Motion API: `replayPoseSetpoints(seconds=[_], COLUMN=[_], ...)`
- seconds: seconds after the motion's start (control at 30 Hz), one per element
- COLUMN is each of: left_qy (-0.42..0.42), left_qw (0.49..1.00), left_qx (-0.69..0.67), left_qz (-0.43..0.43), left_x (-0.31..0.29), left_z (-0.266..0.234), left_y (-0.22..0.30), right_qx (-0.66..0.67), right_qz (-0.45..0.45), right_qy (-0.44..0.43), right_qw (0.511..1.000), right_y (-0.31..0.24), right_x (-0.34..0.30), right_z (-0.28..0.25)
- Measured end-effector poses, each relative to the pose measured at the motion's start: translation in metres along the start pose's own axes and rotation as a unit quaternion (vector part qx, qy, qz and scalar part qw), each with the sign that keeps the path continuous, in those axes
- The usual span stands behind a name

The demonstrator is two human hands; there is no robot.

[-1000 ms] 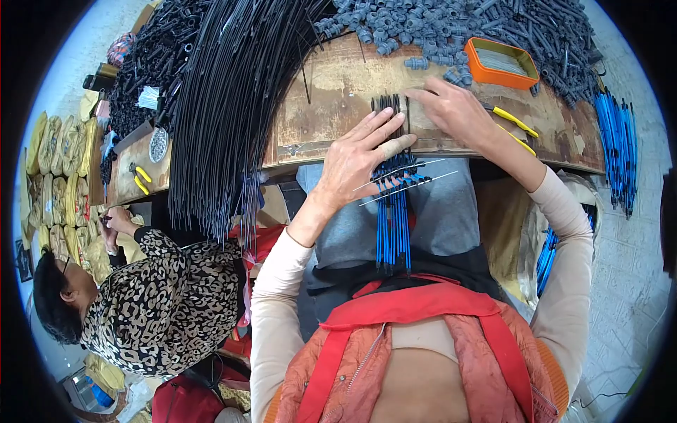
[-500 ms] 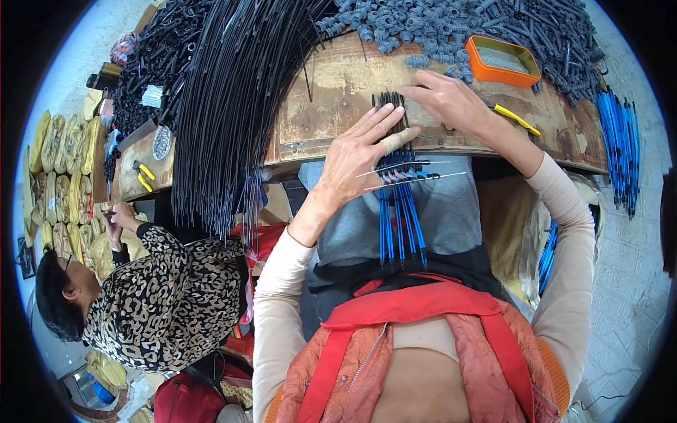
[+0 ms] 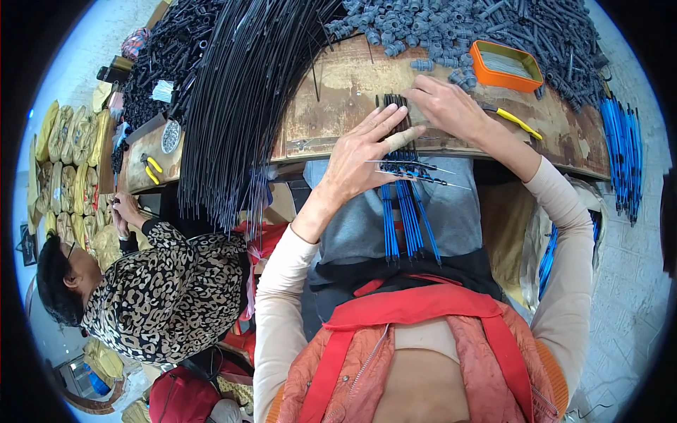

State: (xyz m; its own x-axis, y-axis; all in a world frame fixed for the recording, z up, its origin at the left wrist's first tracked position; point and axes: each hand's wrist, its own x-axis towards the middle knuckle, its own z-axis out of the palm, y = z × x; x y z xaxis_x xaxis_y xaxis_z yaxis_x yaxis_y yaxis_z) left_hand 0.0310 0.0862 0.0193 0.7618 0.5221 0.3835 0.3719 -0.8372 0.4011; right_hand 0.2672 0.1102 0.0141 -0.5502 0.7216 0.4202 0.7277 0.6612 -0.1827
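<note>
My left hand (image 3: 364, 151) lies with its fingers stretched flat over a row of thin rods at the table's front edge. Its thumb, wrapped in tan tape, crosses them. The rods' black upper ends (image 3: 395, 101) show past the fingertips; their blue lower parts (image 3: 407, 220) hang over the edge above my lap. Thin pale wires (image 3: 451, 185) stick out sideways below the palm. My right hand (image 3: 446, 106) is closed beside the rods' upper ends, fingers curled together; what its fingertips pinch is hidden.
Yellow-handled pliers (image 3: 518, 123) lie right of my right hand, near an orange tin (image 3: 506, 67). Grey fittings (image 3: 423, 28) pile up at the back. Long black rods (image 3: 233, 106) cover the table's left. A co-worker (image 3: 166, 289) sits at left. Blue rods (image 3: 622, 155) hang at right.
My right hand has come slightly nearer, its fingers curling more tightly. The hanging blue ends have swung to the right and spread. My left hand stays on the rods.
</note>
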Motion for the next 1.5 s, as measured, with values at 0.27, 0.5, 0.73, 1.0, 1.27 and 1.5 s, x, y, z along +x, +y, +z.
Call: replayPoseSetpoints(seconds=[0.27, 0.5, 0.73, 1.0, 1.27, 1.5], left_qy=[0.008, 0.007, 0.014, 0.034, 0.034, 0.034], left_qw=[1.000, 1.000, 1.000, 0.998, 0.999, 0.999], left_qx=[-0.008, -0.007, -0.004, -0.045, -0.038, -0.042], left_qz=[0.000, -0.002, -0.001, -0.009, -0.008, -0.005], left_x=[0.000, 0.000, -0.001, 0.000, 0.001, 0.000], left_z=[-0.001, 0.000, 0.001, 0.000, 0.000, 0.001], left_y=[-0.001, -0.002, -0.001, 0.003, 0.002, 0.001], right_qx=[0.017, -0.008, -0.008, -0.035, -0.052, -0.028], right_qz=[0.019, -0.019, -0.008, -0.037, -0.027, -0.038], right_qy=[-0.001, -0.003, 0.001, -0.004, -0.026, -0.007], right_qw=[1.000, 1.000, 1.000, 0.999, 0.998, 0.999], right_y=[-0.004, 0.001, -0.001, 0.000, 0.002, 0.003], right_x=[0.000, 0.006, 0.000, 0.001, 0.002, 0.005], right_z=[0.004, 0.005, 0.001, 0.002, 0.008, 0.010])
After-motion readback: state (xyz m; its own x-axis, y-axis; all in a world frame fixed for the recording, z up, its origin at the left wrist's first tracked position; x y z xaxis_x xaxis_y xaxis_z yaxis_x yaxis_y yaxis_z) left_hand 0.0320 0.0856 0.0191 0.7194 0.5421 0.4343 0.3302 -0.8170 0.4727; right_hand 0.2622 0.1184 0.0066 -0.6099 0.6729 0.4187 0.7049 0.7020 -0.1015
